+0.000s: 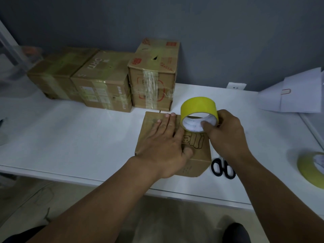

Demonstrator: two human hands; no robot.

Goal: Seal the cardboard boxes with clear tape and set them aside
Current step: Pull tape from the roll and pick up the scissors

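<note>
In the head view, everything is best placed against the small cardboard box (196, 151) that sits near the front edge of the white table (87, 134). The left hand (164, 144) is laid flat on the box's top, fingers straight and close together reaching toward the far edge — presumably so that the flaps are kept shut and the box is kept from sliding while tape is drawn over it. The tape roll (199, 112) (yellowish on its outer face, white on its core) is held over the far right corner of the box by the right hand (226, 134), whose thumb is hooked inside the core with the fingers curled round the outside; the roll is tilted, which would suit a strip being paid out along the seam, though no free end can be made out. Beyond the box, three taped boxes (105, 88) are lined up against the grey wall — apparently the set-aside lot. Just right of the box lie black-handled scissors (222, 168), kept within reach for cutting, it seems. Well to its right a second roll (310, 168) lies flat, and folded white paper (298, 95) rests farther back.
</note>
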